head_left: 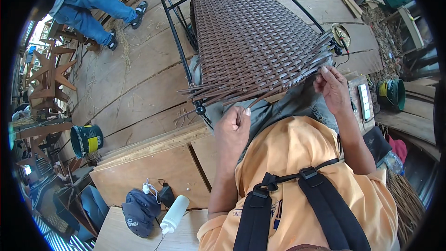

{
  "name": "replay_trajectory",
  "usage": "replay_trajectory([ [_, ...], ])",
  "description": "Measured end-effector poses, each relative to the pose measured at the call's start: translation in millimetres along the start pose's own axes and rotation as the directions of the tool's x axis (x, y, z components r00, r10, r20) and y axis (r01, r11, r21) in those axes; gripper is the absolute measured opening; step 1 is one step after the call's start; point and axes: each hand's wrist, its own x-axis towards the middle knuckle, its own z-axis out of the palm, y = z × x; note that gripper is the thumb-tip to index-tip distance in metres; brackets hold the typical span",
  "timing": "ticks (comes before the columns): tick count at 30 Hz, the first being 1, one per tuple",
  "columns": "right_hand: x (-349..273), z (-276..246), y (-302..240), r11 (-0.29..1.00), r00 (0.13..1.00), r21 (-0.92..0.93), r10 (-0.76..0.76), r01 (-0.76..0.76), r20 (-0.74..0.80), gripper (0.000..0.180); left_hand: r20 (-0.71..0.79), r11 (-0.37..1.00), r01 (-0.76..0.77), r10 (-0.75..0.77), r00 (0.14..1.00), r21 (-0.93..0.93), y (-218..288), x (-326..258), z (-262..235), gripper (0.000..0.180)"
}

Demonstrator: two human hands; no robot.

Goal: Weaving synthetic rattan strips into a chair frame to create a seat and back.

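The weave [253, 32] of brown strips fills most of a black frame [174, 28] resting against the person's lap, with loose strip ends [218, 94] fanning out along the near edge. The left hand [233, 125] is closed tight on one strip, pulling it toward the body. The right hand [332, 87] pinches a strip end at the right corner, fingers curled. The edge seems to be getting finished; the next move probably calls for tucking these ends while keeping tension.
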Motion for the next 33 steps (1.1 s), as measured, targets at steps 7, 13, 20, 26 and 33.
replay_trajectory([
  [7,-30,10,-17,0.863,0.988,-0.492,-0.043,0.111,0.147,0.014,-0.214,0.935,-0.007,-0.074,0.974,-0.356,-29,4,29,0.024],
  [13,-24,32,-30,0.722,0.947,-0.619,-0.175,0.308,0.268,0.015,-0.055,0.729,0.123,-0.216,0.975,-0.673,-8,2,25,0.02],
  [20,-6,94,-33,0.617,0.823,-0.601,-0.14,0.508,0.551,0.014,-0.135,0.884,-0.087,0.027,0.991,-0.459,13,1,16,0.021],
  [26,18,117,-40,0.525,0.556,-0.551,0.167,0.649,0.814,0.014,-0.111,0.942,-0.229,0.207,0.972,-0.246,32,21,4,0.021],
  [33,53,103,-49,0.803,0.547,-0.519,0.304,0.293,0.78,0.015,0.121,0.914,-0.181,0.146,0.982,0.364,29,26,-10,0.028],
])
